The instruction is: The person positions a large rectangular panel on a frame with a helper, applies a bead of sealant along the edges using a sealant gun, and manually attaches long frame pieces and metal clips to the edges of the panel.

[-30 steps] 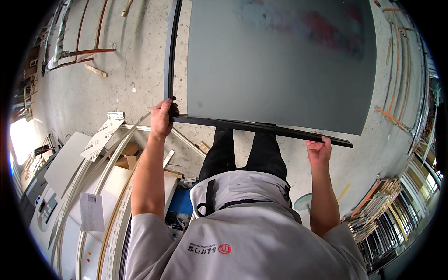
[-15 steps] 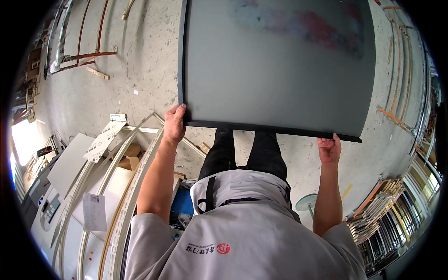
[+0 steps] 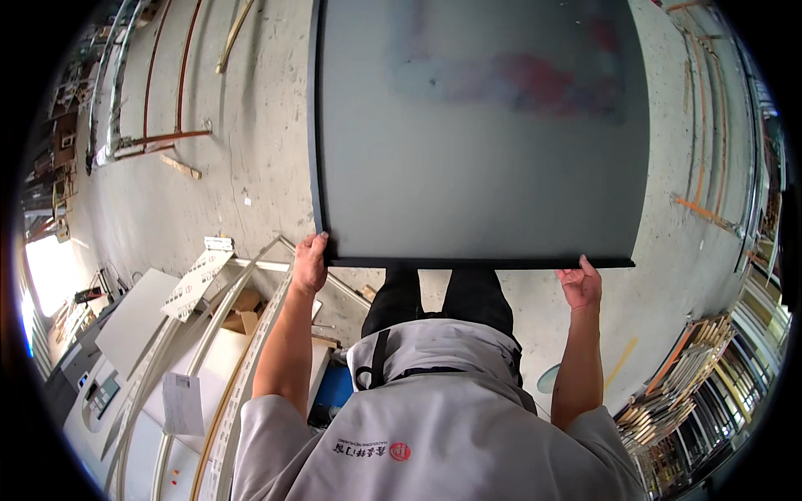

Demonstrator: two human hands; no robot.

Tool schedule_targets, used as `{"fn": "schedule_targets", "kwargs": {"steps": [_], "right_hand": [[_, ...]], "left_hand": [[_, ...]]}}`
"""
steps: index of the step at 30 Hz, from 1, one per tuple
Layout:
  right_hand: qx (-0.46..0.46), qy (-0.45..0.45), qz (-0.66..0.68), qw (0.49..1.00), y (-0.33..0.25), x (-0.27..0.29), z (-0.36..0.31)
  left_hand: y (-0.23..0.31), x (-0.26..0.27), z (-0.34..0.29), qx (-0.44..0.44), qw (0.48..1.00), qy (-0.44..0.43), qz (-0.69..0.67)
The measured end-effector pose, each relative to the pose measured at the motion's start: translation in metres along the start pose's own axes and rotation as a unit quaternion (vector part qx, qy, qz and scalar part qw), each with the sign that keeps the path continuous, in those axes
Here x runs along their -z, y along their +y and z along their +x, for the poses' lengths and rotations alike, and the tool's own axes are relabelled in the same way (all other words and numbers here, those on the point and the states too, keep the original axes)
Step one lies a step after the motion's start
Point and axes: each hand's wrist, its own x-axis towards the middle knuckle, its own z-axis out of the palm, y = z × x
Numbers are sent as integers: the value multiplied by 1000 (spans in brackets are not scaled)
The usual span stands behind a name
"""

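A large dark grey panel (image 3: 484, 179), sheet-like and smooth, spans the upper middle in front of my legs. A blurred reddish and bluish patch shows on its far part. Black edge strips line its left side and its near side (image 3: 468, 263); the far end runs out of view. At the near left corner, my left hand (image 3: 310, 265) is closed round the edge, thumb on top. My right hand (image 3: 580, 285) has its fingers curled under the near strip, a little in from the right end, with the thumb up against it.
Left of me, a bench (image 3: 225, 367) carries long pale profiles, a cardboard box (image 3: 242, 313) and a paper sheet (image 3: 183, 403). Reddish metal bars (image 3: 171, 138) stand at the far left. Stacked strips (image 3: 681, 371) lie at the lower right, above a concrete floor (image 3: 259, 142).
The panel has come nearer to my body and slightly left, with both hands still on it. Its near edge, tilted down to the right before, is now almost level.
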Motion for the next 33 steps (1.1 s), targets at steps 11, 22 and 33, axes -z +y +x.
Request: {"fn": "schedule_targets", "kwargs": {"steps": [11,22,33], "right_hand": [[-22,16,-104,994,-6,-11,-7],[46,89,-21,995,-31,-13,2],[9,78,-29,996,-9,-32,4]], "left_hand": [[110,65,93,-51,950,123,282],[217,2,247,-106,864,238,430],[300,-136,333,-125,884,267,363]]}}
